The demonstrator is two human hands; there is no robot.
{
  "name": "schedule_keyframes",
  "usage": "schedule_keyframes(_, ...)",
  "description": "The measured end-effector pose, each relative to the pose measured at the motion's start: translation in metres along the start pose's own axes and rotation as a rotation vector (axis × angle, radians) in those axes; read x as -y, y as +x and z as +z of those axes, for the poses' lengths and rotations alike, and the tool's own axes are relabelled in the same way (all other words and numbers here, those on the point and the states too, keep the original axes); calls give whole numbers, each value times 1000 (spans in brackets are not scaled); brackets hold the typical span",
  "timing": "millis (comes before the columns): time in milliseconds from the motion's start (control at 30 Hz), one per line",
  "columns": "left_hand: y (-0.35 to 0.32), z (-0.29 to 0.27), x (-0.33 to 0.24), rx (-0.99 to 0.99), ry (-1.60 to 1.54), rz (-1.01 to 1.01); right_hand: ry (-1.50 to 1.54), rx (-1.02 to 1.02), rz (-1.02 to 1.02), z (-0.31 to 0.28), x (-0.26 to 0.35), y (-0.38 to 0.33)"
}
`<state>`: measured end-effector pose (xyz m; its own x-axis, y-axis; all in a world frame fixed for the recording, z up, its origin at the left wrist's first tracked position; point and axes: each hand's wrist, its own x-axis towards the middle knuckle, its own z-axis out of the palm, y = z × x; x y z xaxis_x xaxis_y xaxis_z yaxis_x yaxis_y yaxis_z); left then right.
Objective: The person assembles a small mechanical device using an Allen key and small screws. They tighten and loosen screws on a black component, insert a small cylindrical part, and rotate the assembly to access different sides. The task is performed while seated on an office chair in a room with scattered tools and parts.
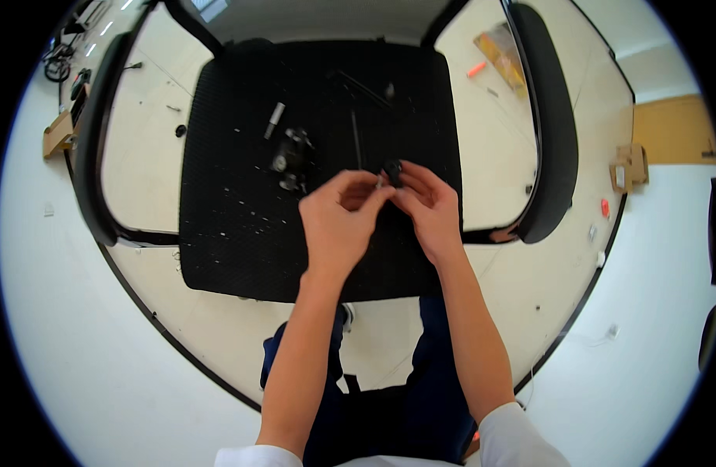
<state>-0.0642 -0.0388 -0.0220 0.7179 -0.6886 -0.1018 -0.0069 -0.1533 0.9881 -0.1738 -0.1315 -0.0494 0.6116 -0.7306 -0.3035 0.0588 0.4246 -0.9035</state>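
A small black part (392,170) sits clamped in the fingertips of the right hand (436,210), just beside the left hand (336,218), pinched on a tiny pale piece (380,180).

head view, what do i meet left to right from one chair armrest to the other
Left armrest, black piece on the floor, pale stick, dark assembly, left hand, small black part at the fingertips, right hand, orange object on the floor, right armrest.

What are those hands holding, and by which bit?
The right hand holds a small black part by its right side. The left hand pinches close beside it; anything tiny between its fingertips is too blurred to tell.
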Motion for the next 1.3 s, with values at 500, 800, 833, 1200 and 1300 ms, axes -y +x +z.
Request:
schedule_keyframes(500, 22, 2, -5, 20, 291, 269, -14, 14, 127, -4, 18, 11)
schedule_keyframes(800, 8, -14, 1, -11, 265, 200, 208, 51, 185, 11, 19, 8)
schedule_keyframes(833, 9, -16, 2, -9, 280, 201, 166, 49, 180, 12, 19, 8)
schedule_keyframes(1200, 25, -32, -5, -27, 208, 233, -40, 280, 241, 5, 30, 20)
schedule_keyframes(1300, 28, -40, 3, 114, 317, 394, -151, 270, 177, 6, 34, 23)
